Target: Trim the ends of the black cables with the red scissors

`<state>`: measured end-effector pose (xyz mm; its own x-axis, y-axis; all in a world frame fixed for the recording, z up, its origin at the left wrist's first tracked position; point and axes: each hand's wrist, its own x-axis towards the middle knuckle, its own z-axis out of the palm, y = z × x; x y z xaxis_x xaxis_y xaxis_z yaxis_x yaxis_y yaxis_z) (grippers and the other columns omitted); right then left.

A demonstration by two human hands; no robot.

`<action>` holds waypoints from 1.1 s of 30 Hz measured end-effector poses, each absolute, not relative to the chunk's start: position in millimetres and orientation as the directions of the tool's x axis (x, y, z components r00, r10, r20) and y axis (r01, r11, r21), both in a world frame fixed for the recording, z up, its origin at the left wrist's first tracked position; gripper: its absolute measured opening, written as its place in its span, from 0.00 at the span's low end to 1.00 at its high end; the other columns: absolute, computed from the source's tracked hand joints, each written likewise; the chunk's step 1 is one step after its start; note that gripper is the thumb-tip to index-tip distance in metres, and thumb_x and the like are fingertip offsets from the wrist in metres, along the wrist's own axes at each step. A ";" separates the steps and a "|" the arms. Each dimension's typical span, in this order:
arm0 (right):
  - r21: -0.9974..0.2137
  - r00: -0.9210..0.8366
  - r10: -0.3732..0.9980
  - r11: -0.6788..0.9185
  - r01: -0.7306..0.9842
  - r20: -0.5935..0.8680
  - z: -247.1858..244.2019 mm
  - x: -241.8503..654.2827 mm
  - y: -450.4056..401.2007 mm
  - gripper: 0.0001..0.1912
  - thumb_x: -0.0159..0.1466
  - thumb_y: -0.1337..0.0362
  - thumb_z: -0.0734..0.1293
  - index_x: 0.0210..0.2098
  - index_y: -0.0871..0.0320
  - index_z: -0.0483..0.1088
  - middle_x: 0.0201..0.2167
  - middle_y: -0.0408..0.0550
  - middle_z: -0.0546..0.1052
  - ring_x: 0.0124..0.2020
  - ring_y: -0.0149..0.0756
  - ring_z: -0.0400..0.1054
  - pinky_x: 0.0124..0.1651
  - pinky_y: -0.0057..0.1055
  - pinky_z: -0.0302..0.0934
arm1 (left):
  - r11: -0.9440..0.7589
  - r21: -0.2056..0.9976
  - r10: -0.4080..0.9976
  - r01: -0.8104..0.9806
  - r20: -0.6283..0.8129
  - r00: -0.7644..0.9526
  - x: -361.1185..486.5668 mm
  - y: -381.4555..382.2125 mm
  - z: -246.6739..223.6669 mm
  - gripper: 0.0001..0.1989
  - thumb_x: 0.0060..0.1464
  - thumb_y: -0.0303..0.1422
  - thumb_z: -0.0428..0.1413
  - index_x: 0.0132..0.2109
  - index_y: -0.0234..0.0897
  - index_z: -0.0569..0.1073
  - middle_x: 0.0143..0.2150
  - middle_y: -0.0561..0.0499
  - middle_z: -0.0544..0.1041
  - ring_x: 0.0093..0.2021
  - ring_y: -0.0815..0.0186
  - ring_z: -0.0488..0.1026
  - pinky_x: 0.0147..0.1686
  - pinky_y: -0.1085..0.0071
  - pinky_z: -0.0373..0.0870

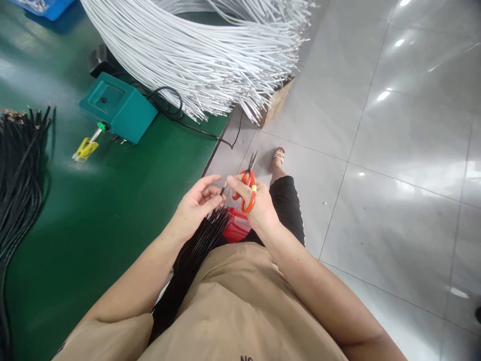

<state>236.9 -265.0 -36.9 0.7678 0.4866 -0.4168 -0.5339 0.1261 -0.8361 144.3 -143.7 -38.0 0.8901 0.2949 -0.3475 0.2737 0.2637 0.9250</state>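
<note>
Head view: my left hand (pixel 203 198) pinches a black cable (pixel 223 191) by its end, above the cable bundle (pixel 205 235); my right hand (pixel 259 200), fingers curled, holds orange-handled scissors (pixel 248 185), tips pointing away.

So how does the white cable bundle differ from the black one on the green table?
The white cable bundle reaches beyond the green table; the black cable bundle has its ends over the table. The white bundle's ends look pale; the black bundle's show reddish bits. Both hold many strands.
</note>
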 end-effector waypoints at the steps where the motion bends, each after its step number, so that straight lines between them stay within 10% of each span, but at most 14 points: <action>1: -0.832 0.776 0.473 0.144 -0.536 -0.418 -37.2 236.9 -265.1 0.14 0.52 0.57 0.72 0.21 0.58 0.67 0.17 0.37 0.64 0.21 0.25 0.57 0.28 0.26 0.53 | 0.266 0.927 0.293 0.265 -0.340 0.894 144.2 -143.8 -37.8 0.24 0.52 0.30 0.59 0.56 0.42 0.67 0.34 0.54 0.73 0.35 0.70 0.71 0.41 0.70 0.68; 18: -0.909 0.787 0.492 -0.025 -0.415 -0.373 -24.6 229.1 -271.1 0.06 0.57 0.62 0.66 0.29 0.59 0.72 0.22 0.39 0.70 0.23 0.25 0.61 0.29 0.26 0.56 | 0.201 0.951 0.287 0.234 -0.286 0.914 144.8 -146.3 -34.2 0.19 0.52 0.29 0.59 0.52 0.45 0.73 0.35 0.54 0.70 0.37 0.70 0.69 0.42 0.71 0.68; 24: -0.948 0.834 0.541 -0.309 0.079 -0.107 -36.7 228.8 -287.2 0.06 0.59 0.64 0.64 0.29 0.59 0.72 0.26 0.42 0.71 0.26 0.28 0.61 0.31 0.27 0.56 | 0.167 0.955 0.315 0.246 -0.288 0.905 144.0 -146.0 -33.6 0.15 0.52 0.31 0.60 0.49 0.41 0.75 0.38 0.51 0.75 0.37 0.69 0.71 0.40 0.71 0.70; 33: -0.519 0.668 0.737 -0.534 0.667 0.100 -43.9 231.1 -303.8 0.04 0.60 0.66 0.64 0.30 0.59 0.69 0.26 0.45 0.70 0.27 0.32 0.59 0.34 0.31 0.48 | 0.123 0.945 0.374 0.304 -0.328 0.868 142.7 -146.6 -33.1 0.18 0.48 0.32 0.63 0.48 0.42 0.78 0.40 0.51 0.77 0.41 0.68 0.73 0.47 0.69 0.70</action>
<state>231.1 -303.8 -43.9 0.6684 0.7370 0.1005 0.6671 -0.5343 -0.5191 142.7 -146.6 -33.1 0.8676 0.3738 -0.3280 0.3043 0.1226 0.9447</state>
